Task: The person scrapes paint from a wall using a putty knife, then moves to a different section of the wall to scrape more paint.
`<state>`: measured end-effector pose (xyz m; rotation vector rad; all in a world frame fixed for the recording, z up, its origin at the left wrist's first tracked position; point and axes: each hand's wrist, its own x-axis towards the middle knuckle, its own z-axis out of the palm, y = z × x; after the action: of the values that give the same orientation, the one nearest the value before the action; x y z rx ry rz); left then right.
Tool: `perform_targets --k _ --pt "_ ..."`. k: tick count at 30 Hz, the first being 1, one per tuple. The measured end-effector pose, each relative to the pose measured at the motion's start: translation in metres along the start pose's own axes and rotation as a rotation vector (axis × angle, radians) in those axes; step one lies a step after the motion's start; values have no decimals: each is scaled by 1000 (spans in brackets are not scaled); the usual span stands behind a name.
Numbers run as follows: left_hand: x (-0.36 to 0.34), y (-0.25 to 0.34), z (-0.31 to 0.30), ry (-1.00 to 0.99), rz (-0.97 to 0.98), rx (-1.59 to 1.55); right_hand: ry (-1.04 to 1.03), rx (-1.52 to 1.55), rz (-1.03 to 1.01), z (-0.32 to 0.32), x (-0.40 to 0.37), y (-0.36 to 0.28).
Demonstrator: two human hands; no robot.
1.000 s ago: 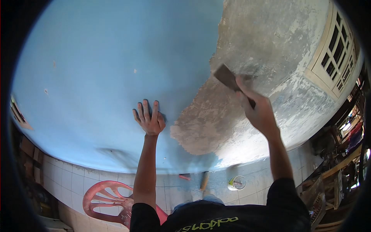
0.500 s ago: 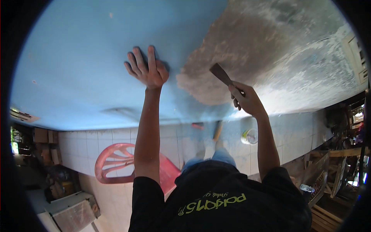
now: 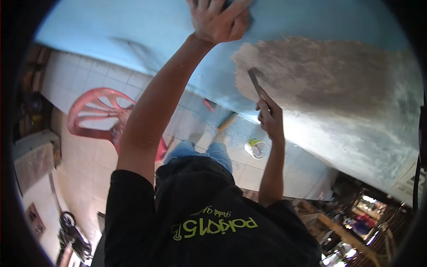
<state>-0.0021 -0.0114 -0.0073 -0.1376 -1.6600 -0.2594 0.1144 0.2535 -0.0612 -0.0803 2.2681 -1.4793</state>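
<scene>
My right hand point(image 3: 270, 116) is closed round the handle of a scraper point(image 3: 255, 81). Its flat blade points up and lies over the bare grey patch point(image 3: 311, 78), near that patch's left edge. Blue paint covers the wall point(image 3: 147, 22) around the upper and left sides of the patch. Higher up, my left hand point(image 3: 219, 21) rests against the blue wall with its fingers apart, their tips partly cut off by the top of the view.
Behind my left arm stands a red plastic chair point(image 3: 74, 118). A white and green tub point(image 3: 256, 148) is on the tiled floor near my feet, with a wooden-looking piece point(image 3: 227, 121) and a small red object point(image 3: 208, 105) by the wall. Timber and clutter point(image 3: 342, 231) fill the lower right.
The view has turned and tilted, so the wall now slopes down to the right. My left hand appears higher and further right; the scraper's blade sits closer to the patch's left edge.
</scene>
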Motion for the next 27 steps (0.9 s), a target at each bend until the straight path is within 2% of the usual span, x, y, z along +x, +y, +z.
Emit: perform_targets --k 1,3,8,10,13,14,16,17,19,23,25,27 --pt "3 1 -2 -3 -27 27 21 -77 -48 9 7 0" --pt "7 6 -6 -14 -27 11 4 -8 -114 33 17 -2" --pt "6 -1 0 -51 -59 1 -12 77 145 4 6 2" --pt "6 -10 16 211 100 28 -25 28 146 21 16 -6" --pt "9 -16 19 257 147 56 -46 -6 128 41 23 -13" --pt "6 -14 15 255 141 76 -4 -34 151 38 21 -9" --pt "8 -2 -7 -22 -6 -69 30 -20 207 24 12 -2" --pt "9 -7 -2 -22 -13 -48 12 -33 203 24 17 0" --pt "10 -12 19 274 92 -9 -3 -48 199 25 17 -5" --pt "2 -16 18 220 159 98 -26 -4 144 45 25 3" --pt "5 -4 7 76 0 -95 -18 27 144 28 16 11" --pt "6 -8 3 85 3 -78 -4 61 153 28 15 10"
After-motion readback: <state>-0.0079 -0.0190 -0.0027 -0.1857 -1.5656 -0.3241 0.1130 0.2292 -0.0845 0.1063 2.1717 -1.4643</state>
